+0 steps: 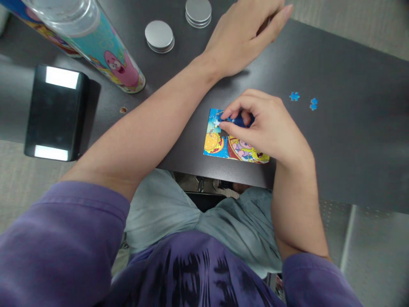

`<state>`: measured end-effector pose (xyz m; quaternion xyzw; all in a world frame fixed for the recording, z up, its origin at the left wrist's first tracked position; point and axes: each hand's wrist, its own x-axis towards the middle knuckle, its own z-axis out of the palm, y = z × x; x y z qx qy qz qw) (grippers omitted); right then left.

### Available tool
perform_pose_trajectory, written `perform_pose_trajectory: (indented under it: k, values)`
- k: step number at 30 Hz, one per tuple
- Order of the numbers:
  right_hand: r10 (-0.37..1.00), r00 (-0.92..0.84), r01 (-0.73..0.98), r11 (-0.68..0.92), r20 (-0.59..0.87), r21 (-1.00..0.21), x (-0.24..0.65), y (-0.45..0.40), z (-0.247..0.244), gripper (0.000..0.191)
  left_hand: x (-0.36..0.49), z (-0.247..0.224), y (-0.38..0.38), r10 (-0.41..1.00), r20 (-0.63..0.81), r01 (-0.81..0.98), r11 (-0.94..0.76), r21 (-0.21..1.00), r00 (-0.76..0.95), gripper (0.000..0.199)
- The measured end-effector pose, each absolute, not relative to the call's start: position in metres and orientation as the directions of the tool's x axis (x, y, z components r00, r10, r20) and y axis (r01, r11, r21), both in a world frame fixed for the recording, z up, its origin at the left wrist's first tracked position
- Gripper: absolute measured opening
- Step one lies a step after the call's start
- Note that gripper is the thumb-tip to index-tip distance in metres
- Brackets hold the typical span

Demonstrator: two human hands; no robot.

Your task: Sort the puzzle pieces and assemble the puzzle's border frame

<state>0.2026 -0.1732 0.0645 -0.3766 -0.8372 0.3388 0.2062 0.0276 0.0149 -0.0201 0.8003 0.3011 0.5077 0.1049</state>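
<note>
On my feed, the right hand (266, 123) has fingertips narrow over the flat, multicoloured cartoon jigsaw (234, 148), by the dark-grey tabletop (348, 145)'s near edge (gripping a piece? can't tell). Left hand (238, 38), farther off: grip unclear. Sideways pressure could split seated pieces.

Right hand (268, 123): thumb and index fingertips at upper-left area of multicoloured, rectangular, partly assembled jigsaw puzzle (238, 148). Left hand (244, 36): beyond puzzle. Two blue jigsaw pieces (294, 96): rightward, on dark grey table (354, 136).
</note>
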Motion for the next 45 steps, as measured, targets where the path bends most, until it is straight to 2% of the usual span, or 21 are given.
perform_pose_trajectory:
  k: [8,18,23,27,30,33,39,45]
  values:
    - [0.760,-0.646,0.490,0.478,0.064,-0.729,0.205,-0.171,0.064,0.015,0.028,-0.021,0.016,0.584,0.751,0.358,-0.803,0.477,0.307,0.109]
    - [0.705,-0.709,0.544,0.524,-0.026,-0.655,0.202,-0.175,0.075,0.026,0.031,-0.022,0.017,0.581,0.758,0.411,-0.794,0.448,0.297,0.110]
    - [0.673,-0.739,0.531,0.559,-0.026,-0.636,0.201,-0.174,0.075,0.031,0.031,-0.007,0.005,0.687,0.645,0.560,-0.695,0.450,0.335,0.071]
    - [0.660,-0.751,0.508,0.578,-0.001,-0.639,0.204,-0.172,0.069,0.027,0.026,0.027,-0.023,0.797,0.457,0.666,-0.591,0.456,0.395,0.056]
    - [0.650,-0.759,0.484,0.605,0.041,-0.632,0.206,-0.170,0.063,0.026,0.022,0.051,-0.044,0.850,0.324,0.725,-0.524,0.447,0.415,0.056]
    - [0.630,-0.774,0.469,0.635,0.060,-0.614,0.208,-0.169,0.059,0.026,0.020,0.065,-0.057,0.870,0.258,0.760,-0.492,0.424,0.419,0.059]
    - [0.619,-0.785,0.498,0.659,0.030,-0.564,0.203,-0.170,0.061,0.027,0.020,0.073,-0.063,0.869,0.217,0.776,-0.494,0.393,0.444,0.065]
    - [0.636,-0.772,0.510,0.622,0.004,-0.594,0.206,-0.169,0.067,0.030,0.018,0.077,-0.065,0.844,0.212,0.748,-0.535,0.394,0.492,0.080]
